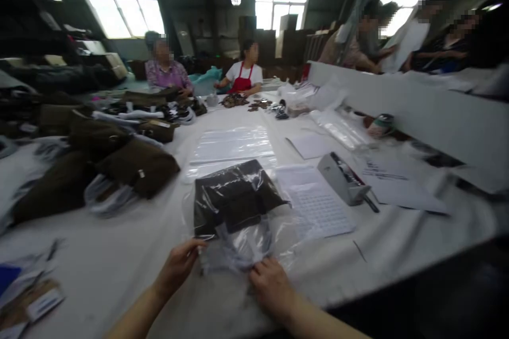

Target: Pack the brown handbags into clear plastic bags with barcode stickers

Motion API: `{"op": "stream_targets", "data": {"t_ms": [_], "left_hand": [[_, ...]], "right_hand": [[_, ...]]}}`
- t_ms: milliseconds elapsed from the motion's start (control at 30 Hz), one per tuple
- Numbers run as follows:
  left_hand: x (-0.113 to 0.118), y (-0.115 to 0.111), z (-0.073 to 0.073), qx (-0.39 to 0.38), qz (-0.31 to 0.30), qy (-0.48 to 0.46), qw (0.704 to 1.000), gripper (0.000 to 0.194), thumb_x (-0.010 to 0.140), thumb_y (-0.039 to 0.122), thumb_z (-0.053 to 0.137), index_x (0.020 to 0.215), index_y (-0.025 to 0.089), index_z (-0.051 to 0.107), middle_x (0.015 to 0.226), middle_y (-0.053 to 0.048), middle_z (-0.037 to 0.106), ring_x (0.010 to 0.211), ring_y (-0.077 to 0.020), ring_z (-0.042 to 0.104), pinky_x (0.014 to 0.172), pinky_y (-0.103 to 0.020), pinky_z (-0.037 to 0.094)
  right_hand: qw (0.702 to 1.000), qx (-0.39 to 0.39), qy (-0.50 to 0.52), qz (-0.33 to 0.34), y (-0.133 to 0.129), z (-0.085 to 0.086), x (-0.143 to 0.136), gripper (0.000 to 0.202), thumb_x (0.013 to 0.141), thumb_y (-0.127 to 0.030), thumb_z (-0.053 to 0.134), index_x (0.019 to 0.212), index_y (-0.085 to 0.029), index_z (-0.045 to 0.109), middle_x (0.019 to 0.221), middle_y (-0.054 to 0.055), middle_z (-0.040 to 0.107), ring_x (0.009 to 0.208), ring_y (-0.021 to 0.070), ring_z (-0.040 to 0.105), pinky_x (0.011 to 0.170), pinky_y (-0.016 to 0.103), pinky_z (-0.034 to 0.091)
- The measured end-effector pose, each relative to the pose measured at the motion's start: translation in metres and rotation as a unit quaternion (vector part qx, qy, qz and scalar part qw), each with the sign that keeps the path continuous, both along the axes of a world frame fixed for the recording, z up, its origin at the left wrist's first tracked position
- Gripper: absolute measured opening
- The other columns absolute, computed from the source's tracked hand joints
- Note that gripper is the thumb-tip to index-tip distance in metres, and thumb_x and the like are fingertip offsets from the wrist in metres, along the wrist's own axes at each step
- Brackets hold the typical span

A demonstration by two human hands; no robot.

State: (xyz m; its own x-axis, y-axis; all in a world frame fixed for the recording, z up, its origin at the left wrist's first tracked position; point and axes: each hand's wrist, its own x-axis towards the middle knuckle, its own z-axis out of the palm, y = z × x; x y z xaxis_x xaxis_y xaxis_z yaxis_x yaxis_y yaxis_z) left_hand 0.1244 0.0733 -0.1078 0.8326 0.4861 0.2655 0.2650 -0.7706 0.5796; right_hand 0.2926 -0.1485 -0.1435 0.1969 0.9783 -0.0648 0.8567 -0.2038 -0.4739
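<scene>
A dark olive fabric bag (226, 198) lies inside a clear plastic bag (284, 228) on the white-covered table in front of me. Its handles, wrapped in pale material (248, 241), point toward me. My left hand (181, 262) pinches the plastic bag at the near left corner, fingers closed. At the near edge, my right hand (270, 283) has its fingers curled on the plastic beside the wrapped handles. Just beyond lies a stack of flat clear plastic bags (234, 143).
Olive bags (139, 167) are heaped at left. Printed sheets (318, 204), a grey box-like holder (342, 180) and a jar (382, 124) stand at right. Cardboard tags (35, 302) lie near left. Two people (242, 77) sit across the table; others stand behind a white partition (409, 106).
</scene>
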Motion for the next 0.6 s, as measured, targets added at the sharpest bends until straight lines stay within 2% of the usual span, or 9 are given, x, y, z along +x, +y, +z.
{"op": "stream_targets", "data": {"t_ms": [33, 67, 133, 233, 300, 333, 400, 533, 600], "left_hand": [[-0.005, -0.004, 0.004, -0.040, 0.011, 0.009, 0.999, 0.033, 0.091, 0.040, 0.039, 0.084, 0.021, 0.066, 0.071, 0.001, 0.068, 0.065, -0.0128, 0.064, 0.063, -0.023, 0.052], [-0.006, -0.009, 0.009, -0.066, 0.028, 0.007, 0.997, 0.032, 0.090, 0.039, 0.039, 0.085, 0.021, 0.066, 0.069, 0.001, 0.068, 0.063, -0.0126, 0.063, 0.062, -0.022, 0.052], [0.001, -0.020, 0.021, -0.070, 0.058, -0.012, 0.996, 0.028, 0.089, 0.036, 0.042, 0.088, 0.020, 0.065, 0.069, 0.001, 0.067, 0.062, -0.0119, 0.062, 0.062, -0.021, 0.051], [0.020, -0.034, 0.041, -0.005, 0.085, -0.026, 0.996, 0.023, 0.090, 0.032, 0.044, 0.090, 0.020, 0.064, 0.079, -0.001, 0.067, 0.071, -0.0132, 0.062, 0.071, -0.024, 0.049], [0.035, -0.040, 0.048, 0.075, 0.115, -0.003, 0.991, 0.019, 0.089, 0.030, 0.048, 0.085, 0.021, 0.064, 0.082, -0.002, 0.065, 0.079, -0.0163, 0.060, 0.078, -0.029, 0.046], [0.043, -0.042, 0.047, 0.112, 0.136, 0.013, 0.984, 0.017, 0.087, 0.030, 0.050, 0.082, 0.022, 0.064, 0.083, -0.003, 0.063, 0.081, -0.0180, 0.058, 0.080, -0.032, 0.045], [0.058, -0.046, 0.040, 0.154, 0.184, 0.035, 0.970, 0.012, 0.084, 0.026, 0.054, 0.078, 0.021, 0.063, 0.082, -0.004, 0.060, 0.081, -0.0202, 0.055, 0.079, -0.035, 0.044], [0.082, -0.063, 0.013, 0.148, 0.255, 0.026, 0.955, 0.015, 0.085, 0.016, 0.048, 0.075, 0.018, 0.060, 0.072, -0.004, 0.056, 0.072, -0.0194, 0.054, 0.071, -0.033, 0.045], [0.092, -0.078, 0.002, 0.142, 0.284, 0.011, 0.948, 0.017, 0.087, 0.016, 0.045, 0.081, 0.017, 0.061, 0.077, -0.005, 0.058, 0.077, -0.0197, 0.054, 0.073, -0.034, 0.046]], "right_hand": [[1.000, -0.010, 0.002, 0.005, -0.002, 0.000, -0.001, 0.008, 0.078, -0.022, 0.059, 0.079, -0.015, 0.064, 0.086, 0.011, 0.065, 0.090, 0.0292, 0.056, 0.082, 0.044, 0.042], [1.000, -0.012, 0.017, 0.009, -0.005, 0.002, 0.001, 0.012, 0.080, -0.014, 0.053, 0.079, -0.016, 0.065, 0.086, 0.011, 0.065, 0.089, 0.0279, 0.057, 0.081, 0.042, 0.041], [0.999, -0.013, 0.048, 0.007, -0.013, 0.009, 0.006, 0.020, 0.082, -0.010, 0.045, 0.086, -0.017, 0.064, 0.084, 0.009, 0.066, 0.086, 0.0244, 0.058, 0.078, 0.036, 0.042], [0.978, -0.042, 0.197, -0.060, -0.022, 0.017, 0.008, 0.021, 0.087, -0.019, 0.040, 0.084, -0.018, 0.061, 0.077, 0.004, 0.064, 0.074, 0.0180, 0.058, 0.066, 0.027, 0.040], [0.931, -0.098, 0.332, -0.118, -0.023, 0.016, 0.005, 0.025, 0.085, -0.025, 0.044, 0.064, -0.018, 0.056, 0.061, 0.000, 0.056, 0.061, 0.0149, 0.052, 0.057, 0.025, 0.034], [0.905, -0.127, 0.381, -0.141, -0.022, 0.013, 0.003, 0.029, 0.083, -0.027, 0.046, 0.056, -0.018, 0.052, 0.054, -0.001, 0.049, 0.055, 0.0137, 0.047, 0.053, 0.025, 0.030], [0.875, -0.170, 0.420, -0.168, -0.017, 0.006, 0.001, 0.031, 0.079, -0.029, 0.048, 0.050, -0.019, 0.049, 0.046, -0.003, 0.037, 0.046, 0.0115, 0.037, 0.048, 0.026, 0.024], [0.850, -0.201, 0.447, -0.193, -0.008, -0.007, 0.001, 0.028, 0.077, -0.031, 0.045, 0.053, -0.018, 0.053, 0.042, -0.005, 0.031, 0.037, 0.0088, 0.027, 0.040, 0.024, 0.018], [0.841, -0.210, 0.458, -0.198, -0.006, -0.010, 0.001, 0.029, 0.077, -0.032, 0.043, 0.054, -0.018, 0.053, 0.041, -0.005, 0.031, 0.032, 0.0086, 0.027, 0.037, 0.023, 0.016]]}}
